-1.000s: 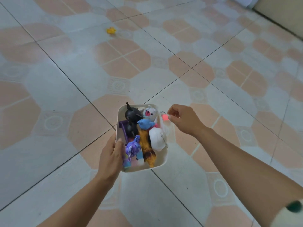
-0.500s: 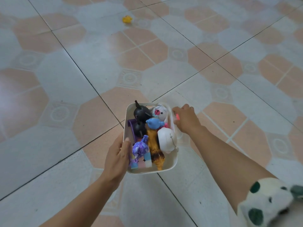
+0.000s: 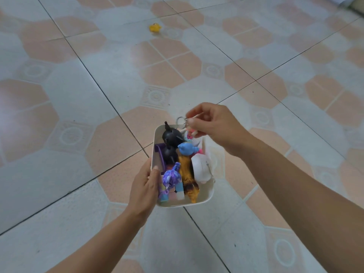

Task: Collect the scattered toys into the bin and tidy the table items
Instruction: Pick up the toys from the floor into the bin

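A white bin (image 3: 204, 198) full of several small toys hangs above the tiled floor, gripped at its left rim by my left hand (image 3: 144, 186). Inside lie a black figure (image 3: 171, 135), a blue toy (image 3: 187, 148), an orange furry toy (image 3: 187, 174), a white plush (image 3: 201, 168) and a purple figure (image 3: 171, 178). My right hand (image 3: 212, 123) hovers over the bin's far end and pinches a pink keychain toy (image 3: 192, 133) with a metal ring (image 3: 180, 121). A small yellow toy (image 3: 155, 27) lies on the floor far ahead.
The floor (image 3: 78, 95) is pale grey and peach tile with dark grout lines. A white object and a wall base show at the top right corner (image 3: 354, 4).
My right hand has moved from the bin's right side to above its far end, lifting the pink keychain toy. The plush at the lower right has dropped out of view. The yellow toy looks nearer.
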{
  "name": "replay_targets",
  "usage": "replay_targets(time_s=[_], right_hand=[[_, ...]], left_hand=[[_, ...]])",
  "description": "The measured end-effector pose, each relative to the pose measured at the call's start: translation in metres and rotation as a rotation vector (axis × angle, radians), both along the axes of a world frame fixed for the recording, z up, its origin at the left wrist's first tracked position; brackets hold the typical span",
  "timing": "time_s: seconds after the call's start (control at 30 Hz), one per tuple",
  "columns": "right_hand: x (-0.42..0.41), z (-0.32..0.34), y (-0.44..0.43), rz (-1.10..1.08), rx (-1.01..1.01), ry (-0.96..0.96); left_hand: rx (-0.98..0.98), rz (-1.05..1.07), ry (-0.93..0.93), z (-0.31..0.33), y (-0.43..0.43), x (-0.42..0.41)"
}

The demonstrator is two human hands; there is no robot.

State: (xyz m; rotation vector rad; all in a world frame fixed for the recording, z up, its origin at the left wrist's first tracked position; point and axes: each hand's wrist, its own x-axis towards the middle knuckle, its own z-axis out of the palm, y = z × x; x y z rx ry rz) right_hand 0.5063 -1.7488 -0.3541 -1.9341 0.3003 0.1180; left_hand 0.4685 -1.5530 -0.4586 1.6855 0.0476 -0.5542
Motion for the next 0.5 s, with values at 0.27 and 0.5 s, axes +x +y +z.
replay_targets(time_s=[0.27, 0.5], right_hand=[[0.015, -0.005, 0.062, 0.081, -0.230, 0.059], [0.021, -0.001, 0.081, 0.117, -0.375, 0.028]], left_hand=[[-0.041, 0.019, -0.020, 0.012, 0.008, -0.007], [0.000, 0.022, -0.053, 0.018, 0.024, -0.009]])
